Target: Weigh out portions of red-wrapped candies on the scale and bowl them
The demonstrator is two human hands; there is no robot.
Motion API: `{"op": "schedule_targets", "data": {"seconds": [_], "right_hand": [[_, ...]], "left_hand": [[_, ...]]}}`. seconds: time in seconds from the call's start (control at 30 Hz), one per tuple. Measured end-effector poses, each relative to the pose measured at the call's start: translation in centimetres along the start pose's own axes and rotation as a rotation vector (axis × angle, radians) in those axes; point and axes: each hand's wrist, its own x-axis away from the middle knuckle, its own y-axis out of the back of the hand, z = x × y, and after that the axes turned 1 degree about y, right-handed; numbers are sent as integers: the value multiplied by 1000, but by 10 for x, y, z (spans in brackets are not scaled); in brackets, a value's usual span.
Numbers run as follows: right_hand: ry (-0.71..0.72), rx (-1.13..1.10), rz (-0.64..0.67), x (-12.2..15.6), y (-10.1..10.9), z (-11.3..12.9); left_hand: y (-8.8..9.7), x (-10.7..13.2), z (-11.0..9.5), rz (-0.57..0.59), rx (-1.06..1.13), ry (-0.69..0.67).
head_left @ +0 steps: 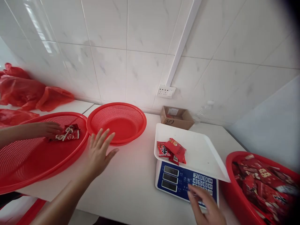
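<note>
My left hand (99, 153) hovers open, fingers spread, over the white table just in front of the small round red basket (116, 122), which holds nothing. My right hand (203, 206) is low at the front, fingertips on the keypad of the blue scale (185, 182). The scale's white tray (203, 150) carries a few red snack packets (172, 150). Another person's hand (48, 129) reaches from the left into the large red oval basket (35, 156) and touches several red-and-white packets (67, 133).
A red basket (236, 200) heaped with red snack packets stands at the right edge. A small cardboard box (176, 117) sits against the tiled wall below a power socket (166, 91). Red plastic bags (28, 93) lie at the back left.
</note>
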Motion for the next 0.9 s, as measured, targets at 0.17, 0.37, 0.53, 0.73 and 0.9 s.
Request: {"op": "schedule_targets", "data": {"seconds": [0.17,0.37,0.53,0.73,0.9], "right_hand": [[255,164,71,-74,1,29],[147,276,354,-116,4,41],[-55,390,275,-147,21,52],[169,368,538,-151,5,70],[8,603,451,-162,2,73]], "left_hand": [[-2,-31,-56,66,159,-128],[-16,-50,-71,396,96,-100],[-13,-57,-59,564,131,-58],[10,-76,-65,719,139,-21],[18,-83,-67,761,151,-8]]}}
